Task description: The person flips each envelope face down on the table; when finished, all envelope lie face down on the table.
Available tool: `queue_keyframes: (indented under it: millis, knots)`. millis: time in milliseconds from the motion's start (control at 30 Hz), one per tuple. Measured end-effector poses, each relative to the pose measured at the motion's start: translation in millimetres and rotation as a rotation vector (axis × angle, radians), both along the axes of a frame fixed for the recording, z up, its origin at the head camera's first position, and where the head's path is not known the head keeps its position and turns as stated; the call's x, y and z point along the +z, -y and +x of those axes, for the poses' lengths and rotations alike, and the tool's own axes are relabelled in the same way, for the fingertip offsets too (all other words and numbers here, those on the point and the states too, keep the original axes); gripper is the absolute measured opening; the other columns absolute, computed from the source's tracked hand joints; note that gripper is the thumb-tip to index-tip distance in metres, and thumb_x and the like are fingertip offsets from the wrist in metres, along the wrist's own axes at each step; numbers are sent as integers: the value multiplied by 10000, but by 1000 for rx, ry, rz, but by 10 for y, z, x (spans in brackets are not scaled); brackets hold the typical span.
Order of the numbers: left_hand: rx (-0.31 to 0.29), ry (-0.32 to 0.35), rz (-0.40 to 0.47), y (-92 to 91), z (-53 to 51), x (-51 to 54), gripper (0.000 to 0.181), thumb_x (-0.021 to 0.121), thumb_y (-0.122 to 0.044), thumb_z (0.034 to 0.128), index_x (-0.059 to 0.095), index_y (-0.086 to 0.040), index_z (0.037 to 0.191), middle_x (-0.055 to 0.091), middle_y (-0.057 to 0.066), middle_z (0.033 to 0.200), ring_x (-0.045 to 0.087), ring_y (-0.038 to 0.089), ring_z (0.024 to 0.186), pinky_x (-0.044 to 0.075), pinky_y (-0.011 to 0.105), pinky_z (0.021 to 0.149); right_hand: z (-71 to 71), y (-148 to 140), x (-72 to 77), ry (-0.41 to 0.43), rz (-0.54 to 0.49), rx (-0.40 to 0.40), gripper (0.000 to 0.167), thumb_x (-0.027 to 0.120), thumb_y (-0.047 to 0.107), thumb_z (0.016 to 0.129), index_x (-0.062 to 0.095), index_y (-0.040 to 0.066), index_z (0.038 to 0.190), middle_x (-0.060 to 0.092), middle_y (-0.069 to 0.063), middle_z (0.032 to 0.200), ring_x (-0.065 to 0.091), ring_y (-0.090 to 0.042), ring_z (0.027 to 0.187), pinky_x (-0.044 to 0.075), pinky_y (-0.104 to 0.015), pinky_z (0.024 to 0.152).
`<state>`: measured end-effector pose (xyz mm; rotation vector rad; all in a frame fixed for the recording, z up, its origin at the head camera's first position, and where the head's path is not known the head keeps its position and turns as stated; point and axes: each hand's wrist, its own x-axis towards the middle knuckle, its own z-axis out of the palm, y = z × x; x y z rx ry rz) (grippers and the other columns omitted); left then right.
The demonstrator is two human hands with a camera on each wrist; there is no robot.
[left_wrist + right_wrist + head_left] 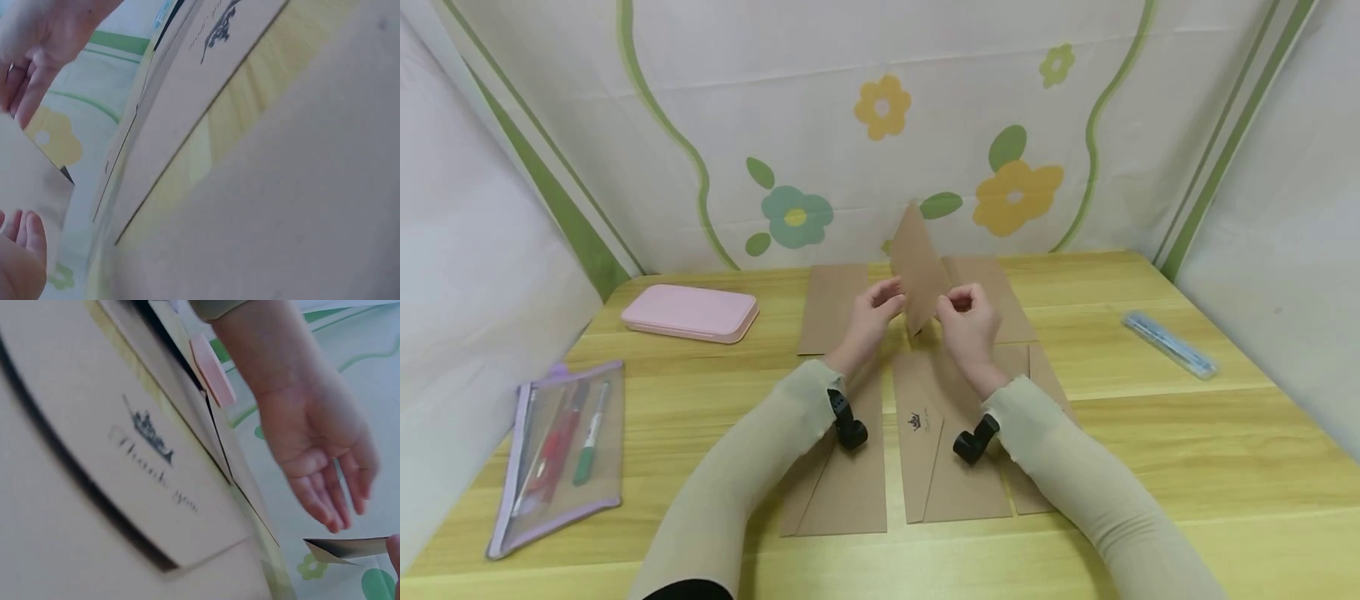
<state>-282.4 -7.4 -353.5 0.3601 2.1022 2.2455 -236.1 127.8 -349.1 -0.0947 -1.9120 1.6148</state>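
Observation:
Above the middle of the table, a brown kraft-paper envelope [919, 271] stands on edge in the air, tilted. My right hand [967, 321] pinches its near right edge between thumb and bent fingers. Beside its left face is my left hand [872, 315], fingers extended and slightly bent; in the right wrist view this left hand [319, 437] appears apart from the paper. Below both hands lie several more brown envelopes. One envelope [958, 475] shows a pointed flap with a dark crown print, and the right wrist view makes out "Thank you" on a flap [156, 500].
A pink case [691, 312] lies at the back left, with a purple-edged mesh pouch [606, 450] of pens in front of it. To the right is a slim blue-and-clear packet [1171, 344]. A flower-patterned curtain [820, 100] hangs behind the wooden table.

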Motion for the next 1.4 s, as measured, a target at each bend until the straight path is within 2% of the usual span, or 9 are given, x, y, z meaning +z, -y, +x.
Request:
queue_keyframes:
  millis: [100, 367, 600, 833, 933, 1033, 1167, 1267, 1400]
  knots:
    - [47, 21, 7, 38, -10, -34, 387, 527, 18, 902, 495, 46, 1287, 537, 239, 1244, 525, 279, 1121, 449, 375, 951, 1, -20, 15, 12, -71, 25, 43, 589, 22, 785, 547, 31, 784, 552, -34, 705, 576, -84, 581, 522, -204, 535]
    - [37, 178, 63, 82, -24, -69, 433, 488, 21, 908, 421, 78, 1333, 439, 238, 1355, 460, 315, 1223, 400, 385, 1017, -23, -52, 17, 43, -296, 94, 105, 611, -18, 784, 520, 34, 778, 550, -14, 672, 618, -101, 589, 550, -224, 604]
    - [28, 293, 137, 61, -62, -164, 420, 497, 23, 901, 462, 44, 1319, 514, 216, 1256, 530, 246, 1094, 429, 370, 985, -388, -174, -469, -36, -451, 135, 177, 664, -9, 752, 518, 84, 786, 556, -35, 706, 625, -136, 605, 563, -267, 628]
    - [32, 309, 181, 55, -59, -150, 454, 533, 68, 875, 467, 13, 1320, 534, 103, 1100, 535, 208, 1023, 428, 363, 988, -259, -145, -292, -25, -558, 165, 188, 634, -85, 736, 506, 49, 767, 549, -44, 672, 609, -140, 576, 555, -246, 593]
    - [37, 301, 180, 61, -58, -134, 467, 533, 88, 866, 472, -5, 1319, 525, 56, 1008, 529, 169, 947, 440, 349, 973, -223, -186, -235, 45, -475, 173, 219, 629, -62, 750, 487, 74, 845, 547, -8, 676, 613, -105, 579, 549, -221, 602]
    - [42, 281, 164, 78, -65, -125, 470, 535, 92, 863, 481, -21, 1315, 525, 37, 971, 526, 150, 901, 458, 333, 940, -172, -272, -172, 153, -391, 232, 355, 624, -54, 755, 476, 50, 1061, 535, 26, 696, 596, -69, 602, 543, -212, 636]
    - [42, 244, 107, 112, -91, -136, 488, 550, 106, 847, 488, -20, 1315, 535, 39, 950, 530, 146, 877, 492, 270, 850, -113, -406, -114, 324, -166, 294, 586, 638, -8, 782, 408, 40, 1319, 507, 43, 718, 547, -54, 646, 522, -209, 676]
    - [37, 216, 28, 139, -111, -162, 498, 566, 107, 835, 491, -12, 1313, 541, 48, 941, 537, 140, 847, 500, 215, 766, -106, -511, -135, 426, -13, 348, 621, 661, 26, 800, 400, 31, 1364, 522, 41, 716, 564, -60, 650, 523, -203, 662]
    - [26, 198, -91, 186, -122, -199, 493, 588, 78, 833, 495, -11, 1309, 565, 93, 996, 547, 150, 840, 484, 206, 730, -125, -582, -186, 506, 50, 408, 623, 677, 15, 794, 404, 2, 1353, 550, 3, 734, 600, -95, 633, 543, -227, 644]
